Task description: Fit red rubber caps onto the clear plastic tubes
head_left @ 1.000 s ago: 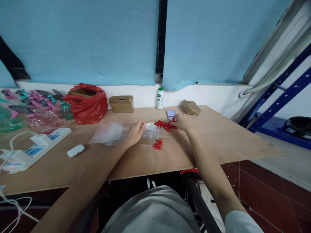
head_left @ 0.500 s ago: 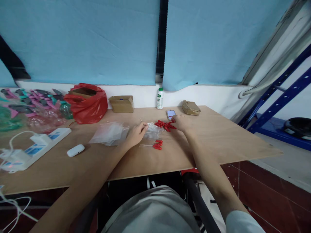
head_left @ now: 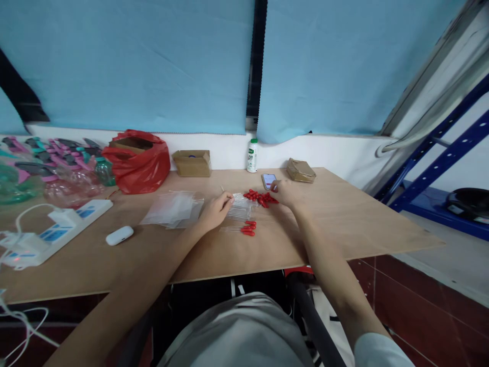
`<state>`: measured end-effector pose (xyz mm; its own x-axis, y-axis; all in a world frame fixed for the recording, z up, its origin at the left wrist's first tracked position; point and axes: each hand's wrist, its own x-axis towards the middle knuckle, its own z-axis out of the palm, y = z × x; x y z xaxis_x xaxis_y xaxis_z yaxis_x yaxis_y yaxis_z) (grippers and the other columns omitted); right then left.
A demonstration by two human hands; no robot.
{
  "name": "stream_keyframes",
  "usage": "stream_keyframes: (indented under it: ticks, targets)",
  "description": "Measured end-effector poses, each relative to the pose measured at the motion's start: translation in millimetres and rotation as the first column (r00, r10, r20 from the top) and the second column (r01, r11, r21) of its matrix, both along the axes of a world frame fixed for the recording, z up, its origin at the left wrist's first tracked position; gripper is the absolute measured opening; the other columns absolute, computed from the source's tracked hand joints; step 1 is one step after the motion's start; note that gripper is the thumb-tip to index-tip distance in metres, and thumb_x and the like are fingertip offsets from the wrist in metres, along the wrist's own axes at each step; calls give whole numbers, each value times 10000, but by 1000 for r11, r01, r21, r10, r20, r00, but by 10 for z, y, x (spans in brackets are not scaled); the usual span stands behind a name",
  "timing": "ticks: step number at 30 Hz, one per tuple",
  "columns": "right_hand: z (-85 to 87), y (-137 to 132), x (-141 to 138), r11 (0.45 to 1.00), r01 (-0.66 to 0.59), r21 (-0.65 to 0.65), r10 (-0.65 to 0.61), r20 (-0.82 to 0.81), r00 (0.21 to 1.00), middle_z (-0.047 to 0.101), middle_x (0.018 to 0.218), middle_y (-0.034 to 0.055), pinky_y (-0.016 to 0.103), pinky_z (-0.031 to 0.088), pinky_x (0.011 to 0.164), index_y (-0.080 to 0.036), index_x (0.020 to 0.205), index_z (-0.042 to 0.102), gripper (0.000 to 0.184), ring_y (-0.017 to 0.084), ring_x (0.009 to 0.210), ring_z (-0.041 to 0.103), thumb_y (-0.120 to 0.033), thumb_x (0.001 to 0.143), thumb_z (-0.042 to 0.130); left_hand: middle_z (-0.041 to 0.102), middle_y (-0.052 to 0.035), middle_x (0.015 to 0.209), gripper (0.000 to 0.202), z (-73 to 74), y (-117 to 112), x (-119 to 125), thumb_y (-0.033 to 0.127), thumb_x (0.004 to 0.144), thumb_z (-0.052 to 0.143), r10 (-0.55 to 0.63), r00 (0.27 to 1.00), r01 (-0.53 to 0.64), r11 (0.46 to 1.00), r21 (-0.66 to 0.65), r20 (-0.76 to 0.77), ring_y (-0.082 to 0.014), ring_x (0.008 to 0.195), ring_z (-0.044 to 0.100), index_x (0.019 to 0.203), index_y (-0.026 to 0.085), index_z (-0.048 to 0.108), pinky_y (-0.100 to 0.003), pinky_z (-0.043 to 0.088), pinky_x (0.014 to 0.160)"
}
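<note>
Head view, both hands over the pale brown wooden tabletop.

Left hand: fingers drawn together as in a pinch; a thin pale sliver shows just beyond the fingertips, hold uncertain.

Right hand: fingers curled, tips close together; whether anything is gripped cannot be told.

Heap of slender clear tubes with red bulb ends: between the hands, bulbs toward the right.

Small row of red-bulbed clear tubes: nearer the wearer than both hands, apart from the heap.

Flat translucent plastic bags: left of the left hand.

Lit smartphone: just beyond the right fingertips.

Handling, as judged: lift one piece by its bulb, draw it out lengthwise, steady neighbouring tubes lightly, avoid bending the slim stems.
</note>
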<state>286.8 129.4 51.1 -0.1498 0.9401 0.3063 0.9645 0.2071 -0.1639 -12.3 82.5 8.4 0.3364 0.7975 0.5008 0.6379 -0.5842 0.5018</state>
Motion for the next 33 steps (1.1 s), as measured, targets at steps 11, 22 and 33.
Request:
stream_keyframes:
  ticks: [11,22,33]
  targets:
    - [86,-43,-1,985,6,174,39,-253,967,750,888,80,277,422,718,-181,1012,697,190,203,798,656,-278,916,565,637,20,754,309,26,-20,10,438,1068,381,0,1000,0,1000,11,-2,-172,691,585,1054,247,624,-278,398,714]
    - [-113,-130,-497,813,-505,288,557,-635,534,735,875,33,279,475,693,-188,1152,665,322,158,705,622,-417,927,665,674,5,801,340,-23,23,34,500,1032,444,20,992,-19,1000,-8,126,-167,686,588,1068,247,668,-266,417,670]
    - [-121,-275,-695,745,-626,229,597,-647,474,783,1014,76,286,499,742,-160,1068,755,270,174,820,681,-380,957,645,734,-18,867,445,-27,70,23,514,1030,443,-26,970,33,999,-23,241,-178,751,625,1049,211,769,-262,442,711]
